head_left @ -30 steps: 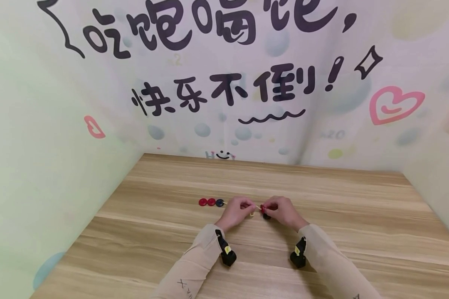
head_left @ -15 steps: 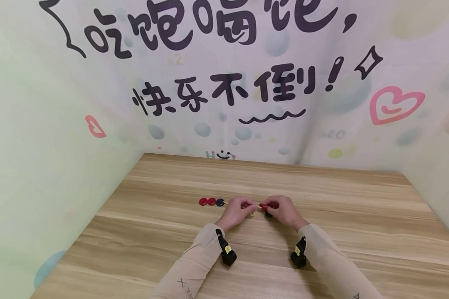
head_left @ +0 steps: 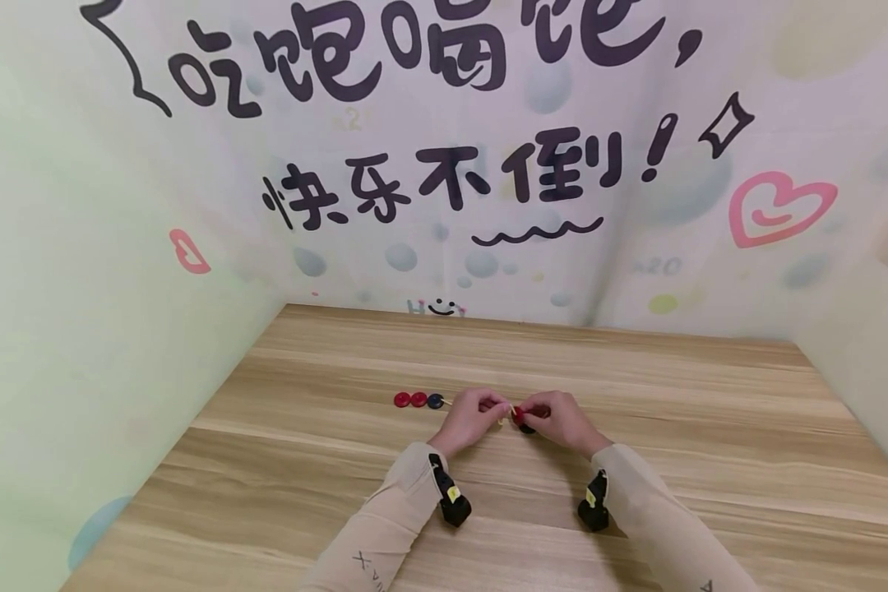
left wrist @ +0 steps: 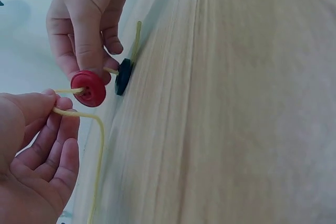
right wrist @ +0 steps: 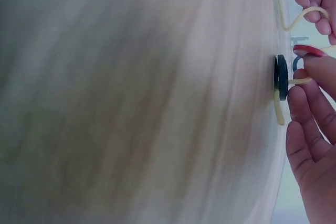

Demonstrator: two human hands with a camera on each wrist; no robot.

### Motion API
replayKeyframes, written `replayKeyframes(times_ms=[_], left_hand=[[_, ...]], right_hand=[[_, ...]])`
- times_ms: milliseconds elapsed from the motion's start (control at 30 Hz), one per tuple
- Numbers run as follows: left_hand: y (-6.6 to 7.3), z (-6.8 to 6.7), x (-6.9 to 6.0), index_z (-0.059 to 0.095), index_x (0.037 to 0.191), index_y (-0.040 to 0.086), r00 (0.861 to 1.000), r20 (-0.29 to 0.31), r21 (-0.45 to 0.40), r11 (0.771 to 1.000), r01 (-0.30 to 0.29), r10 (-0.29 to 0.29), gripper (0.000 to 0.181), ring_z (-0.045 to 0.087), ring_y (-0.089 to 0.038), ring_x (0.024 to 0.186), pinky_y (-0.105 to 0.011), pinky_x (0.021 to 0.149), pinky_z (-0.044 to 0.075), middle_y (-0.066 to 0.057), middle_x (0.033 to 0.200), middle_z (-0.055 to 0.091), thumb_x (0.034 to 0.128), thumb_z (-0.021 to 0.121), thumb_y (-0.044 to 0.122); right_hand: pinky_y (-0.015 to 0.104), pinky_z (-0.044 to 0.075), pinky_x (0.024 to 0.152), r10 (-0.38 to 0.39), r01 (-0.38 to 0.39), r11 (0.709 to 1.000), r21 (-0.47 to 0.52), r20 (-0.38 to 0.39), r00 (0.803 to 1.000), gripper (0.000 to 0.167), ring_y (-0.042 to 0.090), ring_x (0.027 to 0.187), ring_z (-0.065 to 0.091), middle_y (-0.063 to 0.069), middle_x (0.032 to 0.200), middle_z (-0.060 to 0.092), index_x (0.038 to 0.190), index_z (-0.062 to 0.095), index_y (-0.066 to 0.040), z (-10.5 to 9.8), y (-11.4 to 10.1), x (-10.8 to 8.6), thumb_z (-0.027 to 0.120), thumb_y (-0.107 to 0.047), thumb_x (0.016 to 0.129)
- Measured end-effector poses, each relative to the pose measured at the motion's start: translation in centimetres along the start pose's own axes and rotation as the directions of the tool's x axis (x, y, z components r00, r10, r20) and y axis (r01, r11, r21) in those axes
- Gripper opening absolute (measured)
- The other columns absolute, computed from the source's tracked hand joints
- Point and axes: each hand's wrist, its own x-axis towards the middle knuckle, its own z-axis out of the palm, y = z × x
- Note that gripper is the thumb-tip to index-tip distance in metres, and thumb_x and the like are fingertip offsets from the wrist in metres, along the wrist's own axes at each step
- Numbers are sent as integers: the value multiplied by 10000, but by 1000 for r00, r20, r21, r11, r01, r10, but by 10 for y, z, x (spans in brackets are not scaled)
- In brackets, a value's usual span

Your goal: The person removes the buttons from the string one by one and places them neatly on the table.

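The left hand (head_left: 474, 419), half-curled, pinches a yellow string (left wrist: 98, 150); the right hand (head_left: 560, 418), also half-curled, pinches a red button (left wrist: 90, 88) by its rim over the table (head_left: 303, 485), I'd guess to steady it where the string enters, a dark button (left wrist: 123, 77) strung just beside it.

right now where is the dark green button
In the left wrist view, the dark green button is left of the picture's centre, threaded on the yellow cord, just right of the red button and close by the right hand.
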Motion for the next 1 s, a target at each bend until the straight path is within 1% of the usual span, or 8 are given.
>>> replayKeyframes(times_ms=[100,233,367,500,600,767,867,1000], left_hand=[[-1,0,0,662,861,60,1000,-4,-5,1000,-6,5,122,521,-56,680,-186,608,431,18,750,608,851,591,159],[-3,0,0,664,852,48,1000,-12,2,1000,-14,14,106,527,-57,664,-180,597,436,5,742,614,839,601,133],[-7,2,0,660,844,30,1000,-13,17,1000,-24,25,95,546,-74,674,-175,611,441,-18,762,623,828,609,108],[-7,3,1,652,886,21,1000,11,-1,1000,-11,11,117,580,-116,728,-186,647,457,-42,815,635,824,616,114],[-5,5,1,631,964,-1,999,38,-44,999,0,1,193,598,-157,795,-199,690,464,-72,875,637,820,624,128],[-3,9,2,564,1095,-36,997,72,-124,992,-4,13,334,591,-212,897,-227,764,461,-123,979,619,814,629,131],[-1,12,3,540,1134,-33,997,76,-138,990,-9,19,373,583,-221,927,-242,784,458,-130,1025,605,817,631,142],[0,14,4,563,1103,-15,998,58,-123,992,-31,39,334,589,-216,911,-237,769,462,-125,1018,608,819,634,146]], right_hand=[[206,462,581,9,-9,1000,3,-6,1000,47,81,675,554,39,775,647,817,668,-27,-1,0,-1,625,-26,799],[211,458,565,25,-25,1000,9,-31,999,56,85,664,553,29,765,647,827,670,-30,-2,-1,-2,619,-47,811],[219,457,549,67,-65,997,32,-68,995,63,98,659,552,34,784,651,836,678,-39,-4,-1,-2,623,-53,809],[221,458,548,101,-96,994,61,-87,991,55,95,652,549,25,784,647,833,673,-44,-5,-1,-2,626,-50,806],[221,460,555,113,-107,991,76,-79,990,49,100,657,551,19,780,640,838,664,-47,-5,-1,-2,626,-49,807],[232,460,587,95,-90,993,80,-61,994,50,117,686,555,22,801,636,849,655,-54,-5,-2,-1,621,-51,812],[241,458,610,71,-66,995,74,-59,996,48,118,706,561,20,809,639,849,653,-58,-5,-3,-1,620,-55,815],[245,454,617,41,-36,997,69,-65,997,43,115,711,564,16,796,637,846,645,-56,-4,-4,0,614,-47,818]])
